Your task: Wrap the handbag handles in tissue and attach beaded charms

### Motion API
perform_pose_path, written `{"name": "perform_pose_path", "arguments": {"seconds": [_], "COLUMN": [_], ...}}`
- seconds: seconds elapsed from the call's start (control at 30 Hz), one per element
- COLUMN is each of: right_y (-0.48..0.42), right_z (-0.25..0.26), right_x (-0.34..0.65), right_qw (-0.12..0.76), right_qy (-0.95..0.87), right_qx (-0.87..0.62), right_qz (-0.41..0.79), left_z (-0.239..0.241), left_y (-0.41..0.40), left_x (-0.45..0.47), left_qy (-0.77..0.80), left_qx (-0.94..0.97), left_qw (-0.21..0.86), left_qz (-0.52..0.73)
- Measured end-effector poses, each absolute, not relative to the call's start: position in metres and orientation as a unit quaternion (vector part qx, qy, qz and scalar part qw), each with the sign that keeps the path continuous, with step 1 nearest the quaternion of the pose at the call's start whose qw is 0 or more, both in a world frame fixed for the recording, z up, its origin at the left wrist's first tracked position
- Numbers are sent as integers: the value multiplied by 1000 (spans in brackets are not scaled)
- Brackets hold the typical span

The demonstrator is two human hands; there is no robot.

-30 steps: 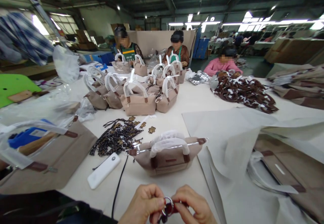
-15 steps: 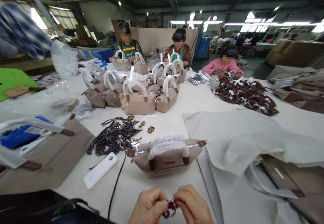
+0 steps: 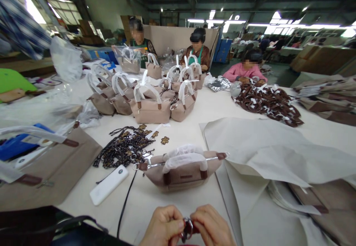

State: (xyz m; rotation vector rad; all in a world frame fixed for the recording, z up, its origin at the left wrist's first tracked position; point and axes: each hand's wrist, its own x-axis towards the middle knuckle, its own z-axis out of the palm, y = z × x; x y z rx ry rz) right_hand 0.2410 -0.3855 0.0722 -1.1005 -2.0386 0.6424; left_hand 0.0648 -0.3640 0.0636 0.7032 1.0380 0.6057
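Note:
Low in the head view, my left hand [image 3: 164,223] and my right hand [image 3: 213,223] meet fingertip to fingertip. Both pinch a small shiny metal ring [image 3: 190,230] with something dark red at it; its exact kind is partly hidden by the fingers. Just beyond them a small taupe handbag [image 3: 183,181] stands upright, its handles wrapped in white and a metal ring at each end. Left of that bag lies a heap of black-and-gold braided cord charms [image 3: 119,149], with a loose flower-shaped piece [image 3: 165,140] beside it.
A white power bank-like device [image 3: 109,185] and a black cable [image 3: 125,205] lie left. A large taupe bag [image 3: 55,168] stands at far left. Several handbags [image 3: 150,110] fill the middle back. Grey sheets [image 3: 264,146] and brown straps [image 3: 267,105] lie right. Three people sit opposite.
My hands stay together on the ring, which has turned slightly between the fingers. Across the table, a person's handbag is now inside a clear plastic bag. The view has shifted a little.

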Motion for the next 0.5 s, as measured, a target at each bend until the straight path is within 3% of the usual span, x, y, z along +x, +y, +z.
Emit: {"name": "perform_pose_path", "arguments": {"seconds": [0.23, 0.37, 0.5], "right_y": [-391, -395, -400], "right_z": [45, 53, 67], "right_x": [224, 226, 229], "right_qw": [432, 488, 460], "right_qy": [-769, -689, -613], "right_qx": [-450, -489, -534], "right_qz": [141, 221, 358], "left_z": [71, 72, 75], "left_y": [-373, -372, -368], "left_x": [65, 63, 64], "left_qy": [468, 499, 507], "left_qx": [375, 365, 382], "left_qw": [768, 751, 732], "left_qz": [225, 232, 246]}}
